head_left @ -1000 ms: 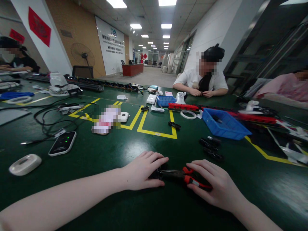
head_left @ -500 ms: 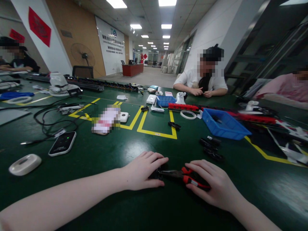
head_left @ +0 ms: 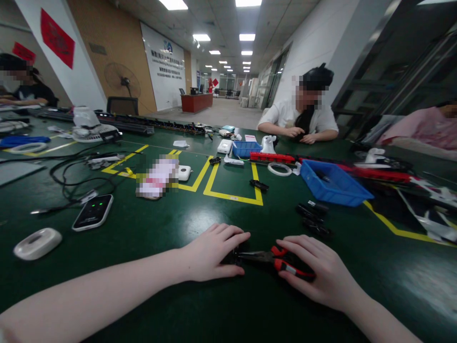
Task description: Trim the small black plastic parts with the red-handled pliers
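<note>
My right hand (head_left: 317, 271) is closed round the red-and-black handles of a pair of long-nose pliers (head_left: 282, 262). The jaws point left and their tips meet a small black part (head_left: 231, 257) on the green table (head_left: 200, 309). Over that part lies my left hand (head_left: 216, 252), its thumb and fingers closed about it; most of the part is hidden beneath the fingers, so its kind does not show. Beyond my right hand sit several loose black parts (head_left: 314, 219). Another black part (head_left: 259, 185) rests on the yellow tape.
A blue bin (head_left: 335, 186) stands at right, near a white ring of tape (head_left: 279, 169). Left are a phone (head_left: 159, 177), a black-screened device (head_left: 93, 213), a white oval object (head_left: 37, 244) and cables (head_left: 64, 176). A co-worker (head_left: 300, 114) sits opposite.
My right hand and the pliers have shifted slightly to the right. My left hand stays almost where it was over the black part.
</note>
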Available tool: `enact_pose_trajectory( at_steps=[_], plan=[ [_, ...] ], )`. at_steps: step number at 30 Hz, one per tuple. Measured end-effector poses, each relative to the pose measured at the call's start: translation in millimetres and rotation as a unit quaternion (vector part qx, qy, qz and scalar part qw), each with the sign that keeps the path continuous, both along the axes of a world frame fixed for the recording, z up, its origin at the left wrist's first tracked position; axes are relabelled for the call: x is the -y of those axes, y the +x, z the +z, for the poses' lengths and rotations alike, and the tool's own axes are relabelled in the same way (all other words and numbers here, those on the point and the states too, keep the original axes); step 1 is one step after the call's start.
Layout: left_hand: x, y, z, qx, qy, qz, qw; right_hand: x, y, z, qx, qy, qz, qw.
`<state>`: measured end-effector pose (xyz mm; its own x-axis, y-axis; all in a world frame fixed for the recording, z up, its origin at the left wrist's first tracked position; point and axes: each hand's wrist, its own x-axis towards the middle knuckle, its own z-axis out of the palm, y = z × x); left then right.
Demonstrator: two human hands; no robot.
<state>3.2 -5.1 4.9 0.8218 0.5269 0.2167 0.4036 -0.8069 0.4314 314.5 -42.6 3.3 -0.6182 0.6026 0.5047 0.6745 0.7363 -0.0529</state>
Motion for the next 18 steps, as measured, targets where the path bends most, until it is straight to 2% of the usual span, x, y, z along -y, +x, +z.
enact_pose_trajectory(
  at_steps=[6, 11, 14, 18],
  plan=[
    [1.9, -0.4, 2.6, -0.003, -0.001, -0.002, 1.0, -0.9, 4.4, -0.3, -0.006, 0.004, -0.007, 1.0],
    [2.6, 0.1, 0.7, 0.016, 0.015, 0.025, 0.999, -0.9, 7.4, -0.2, -0.012, 0.008, -0.017, 1.0],
    [2.5, 0.4, 0.4, 0.052, -0.017, 0.04, 0.998, -0.9, 7.7, -1.4, -0.008, 0.009, -0.017, 1.0],
    [1.8, 0.1, 0.4, 0.074, -0.053, 0.03, 0.995, -1.2, 6.9, -2.4, -0.008, 0.013, -0.016, 1.0]
  ],
)
